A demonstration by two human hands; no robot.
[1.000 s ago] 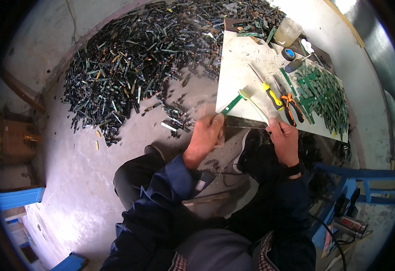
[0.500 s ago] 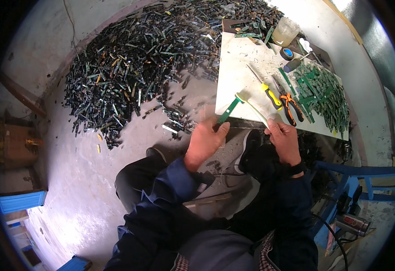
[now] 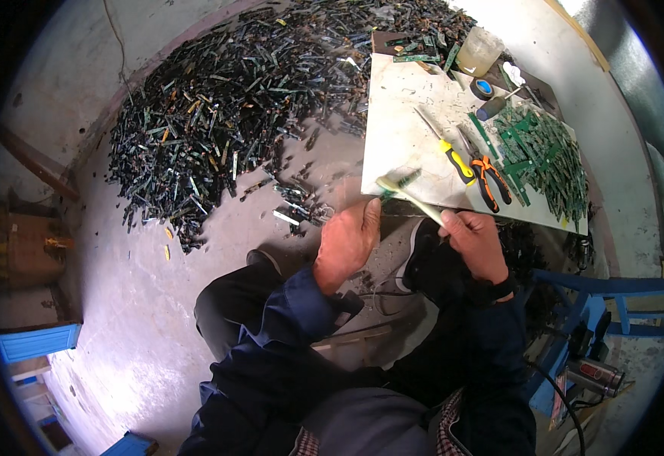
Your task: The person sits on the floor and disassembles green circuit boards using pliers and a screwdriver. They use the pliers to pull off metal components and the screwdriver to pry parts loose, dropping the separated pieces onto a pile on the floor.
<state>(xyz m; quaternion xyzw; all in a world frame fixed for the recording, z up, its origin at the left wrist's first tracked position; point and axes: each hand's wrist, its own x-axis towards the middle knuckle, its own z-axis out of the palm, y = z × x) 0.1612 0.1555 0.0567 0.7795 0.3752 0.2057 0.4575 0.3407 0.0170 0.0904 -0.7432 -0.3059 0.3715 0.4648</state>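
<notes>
My left hand (image 3: 349, 242) is closed on the lower end of a narrow green circuit board strip (image 3: 409, 178), which tilts up over the near edge of the white board. My right hand (image 3: 475, 242) grips a pale, long-handled brush (image 3: 423, 207), much like a toothbrush. The brush head lies across the strip and covers part of it; whether the bristles touch it, I cannot tell. On the board, beyond the right hand, lie a yellow-and-black screwdriver (image 3: 457, 161) and orange-and-black pliers (image 3: 486, 176).
Many green strips (image 3: 548, 163) are heaped on the right of the white board (image 3: 400, 99). A cloudy container (image 3: 479, 53), a tape roll (image 3: 482, 90) and a dark-handled tool (image 3: 491, 109) stand or lie behind. A large pile of dark strips (image 3: 226, 129) covers the floor at left.
The brush has swung leftward and down, now crossing the strip. The strip has tilted further right, and its upper part is partly covered. Both hands keep their grip.
</notes>
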